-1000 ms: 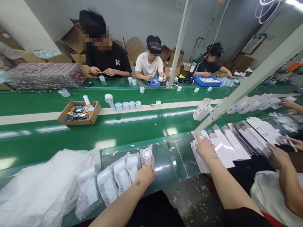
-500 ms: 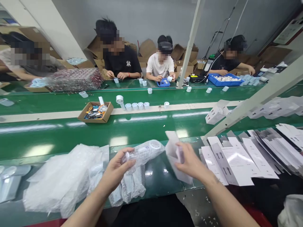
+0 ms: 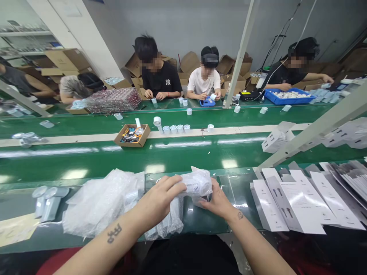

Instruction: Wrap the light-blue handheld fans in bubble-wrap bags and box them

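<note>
Head view: the left hand (image 3: 159, 198) and right hand (image 3: 218, 201) are close together, both clamped on a bubble-wrapped item (image 3: 197, 184) at the near edge of the desk (image 3: 200, 152). A bubble-wrap pile (image 3: 100, 200) lies left; flat white cartons (image 3: 289, 198) lie right.

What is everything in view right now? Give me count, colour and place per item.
bubble-wrapped item: one, white, held by both hands at the near edge
bubble-wrap pile: one heap, clear, near left
flat cartons: a fanned stack, white, near right
cardboard box: one, brown, mid belt
small round parts: four in a row, white, right of that box
blue tray: one, far right
co-workers: three seated across the belt
left hand: gripping the item
right hand: under the item's right end
</note>
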A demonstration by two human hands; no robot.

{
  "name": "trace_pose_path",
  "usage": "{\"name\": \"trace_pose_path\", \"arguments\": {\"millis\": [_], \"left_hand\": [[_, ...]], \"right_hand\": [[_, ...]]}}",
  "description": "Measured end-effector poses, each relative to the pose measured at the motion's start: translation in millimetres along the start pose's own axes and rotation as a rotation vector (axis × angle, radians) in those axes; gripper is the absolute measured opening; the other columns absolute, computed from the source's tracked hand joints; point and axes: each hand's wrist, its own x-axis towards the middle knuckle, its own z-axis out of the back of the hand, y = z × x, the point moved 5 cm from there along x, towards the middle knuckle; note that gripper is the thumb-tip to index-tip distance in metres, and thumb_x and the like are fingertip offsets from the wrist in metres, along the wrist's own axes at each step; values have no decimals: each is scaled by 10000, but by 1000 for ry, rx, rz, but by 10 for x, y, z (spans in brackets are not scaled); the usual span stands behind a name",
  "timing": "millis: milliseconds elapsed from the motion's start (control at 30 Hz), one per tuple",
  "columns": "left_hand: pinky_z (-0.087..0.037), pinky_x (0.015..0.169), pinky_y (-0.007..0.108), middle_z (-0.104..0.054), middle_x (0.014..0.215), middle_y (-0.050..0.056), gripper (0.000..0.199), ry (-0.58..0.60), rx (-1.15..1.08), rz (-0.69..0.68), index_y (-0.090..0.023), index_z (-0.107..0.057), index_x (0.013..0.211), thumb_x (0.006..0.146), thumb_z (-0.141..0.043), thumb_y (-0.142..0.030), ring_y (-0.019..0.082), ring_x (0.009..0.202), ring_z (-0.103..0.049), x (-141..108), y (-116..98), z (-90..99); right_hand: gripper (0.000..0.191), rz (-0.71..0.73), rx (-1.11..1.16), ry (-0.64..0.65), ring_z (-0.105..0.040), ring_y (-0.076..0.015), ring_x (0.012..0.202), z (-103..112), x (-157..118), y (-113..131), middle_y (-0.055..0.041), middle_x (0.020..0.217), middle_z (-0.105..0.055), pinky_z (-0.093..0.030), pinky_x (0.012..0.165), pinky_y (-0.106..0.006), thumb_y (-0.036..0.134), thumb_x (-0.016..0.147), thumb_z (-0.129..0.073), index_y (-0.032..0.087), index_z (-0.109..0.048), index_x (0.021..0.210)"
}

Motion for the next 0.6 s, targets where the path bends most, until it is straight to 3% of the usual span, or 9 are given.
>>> {"name": "trace_pose_path", "arguments": {"millis": [67,167,233,333,400,467,533,600], "left_hand": [[-520,857,322,-599,1257,68,641,120,94,-79,-226,-599,1150,689,-335,134,203,1031,-552,56,-95,90],[-507,765,325,-616,1218,94,504,216,239,-188,-198,-623,1097,760,-387,93,223,946,-540,128,-208,171],[-490,746,334,-639,1174,102,358,260,294,-352,-187,-643,1053,843,-434,13,227,891,-539,144,-322,134],[-461,714,329,-674,1063,73,196,330,276,-627,-205,-672,952,917,-494,-130,222,837,-545,175,-494,-12],[-430,641,318,-685,965,57,161,397,258,-635,-216,-683,903,898,-543,-137,218,806,-557,301,-526,-137],[-414,613,309,-691,947,71,176,464,265,-523,-202,-695,907,850,-577,-85,221,802,-578,493,-522,-276],[-439,654,317,-696,991,111,180,505,289,-437,-170,-707,915,832,-584,-68,247,852,-605,650,-565,-418],[-474,733,359,-684,1065,155,151,525,318,-467,-146,-715,913,840,-588,-106,295,937,-612,709,-685,-559]], "right_hand": [[743,31,26,30,-516,-294,1287,25,-34,-13,-138,1378,-468,-461,1037,-483,194,711,-709,275,-269,1304],[696,-14,16,61,-518,-283,1286,59,-50,-78,-150,1396,-441,-463,1023,-467,168,688,-717,272,-281,1220],[712,-31,1,66,-527,-283,1269,77,-41,-99,-159,1379,-446,-465,1014,-470,168,674,-735,266,-273,1208],[687,78,9,123,-564,-269,1213,51,-25,-37,-150,1321,-482,-484,985,-448,153,684,-725,258,-285,1202],[669,139,17,159,-580,-256,1191,23,-26,-2,-139,1311,-491,-494,973,-424,122,680,-707,261,-304,1195],[681,134,13,163,-564,-261,1221,12,-30,-15,-140,1334,-480,-486,990,-430,113,675,-706,263,-310,1210],[690,101,18,139,-540,-275,1256,27,-37,-57,-155,1363,-460,-474,1011,-453,139,686,-715,256,-307,1230],[649,81,37,125,-561,-267,1229,55,-56,-94,-153,1351,-474,-487,1001,-446,161,709,-705,251,-320,1223]]}}
